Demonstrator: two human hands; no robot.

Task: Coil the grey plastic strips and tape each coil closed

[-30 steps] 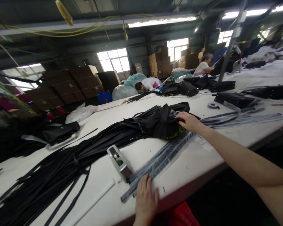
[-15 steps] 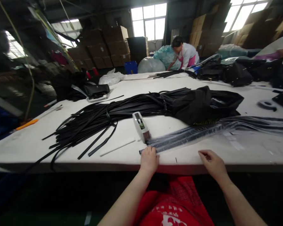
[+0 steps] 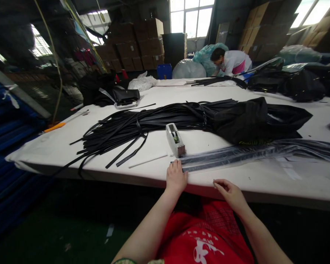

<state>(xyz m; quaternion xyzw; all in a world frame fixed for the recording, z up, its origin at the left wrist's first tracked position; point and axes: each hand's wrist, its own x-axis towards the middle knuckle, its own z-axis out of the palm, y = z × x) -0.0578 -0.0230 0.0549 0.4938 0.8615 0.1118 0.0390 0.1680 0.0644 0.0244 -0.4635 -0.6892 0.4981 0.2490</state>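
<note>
My left hand (image 3: 176, 177) lies palm down over the near ends of dark straps in clear plastic (image 3: 220, 158), fingers bent together on them at the table's front edge. My right hand (image 3: 231, 193) is at the same edge, a little to the right, with thumb and forefinger pinched at a tiny dark scrap (image 3: 213, 180). Just beyond my left hand stands a grey tape dispenser (image 3: 175, 140). A thin pale strip (image 3: 147, 160) rests on the cloth left of it.
A tied bundle of black straps (image 3: 154, 119) stretches across the white-covered table (image 3: 151, 176), with a black bag (image 3: 242, 121) over its right end. An orange-handled tool (image 3: 54, 127) lies at the left. Across the table, a person (image 3: 233, 62) bends over more straps.
My right hand has moved left, toward my left hand, and its fingertips have come to the small dark scrap. My left hand stays on the strap ends. The view has turned left.
</note>
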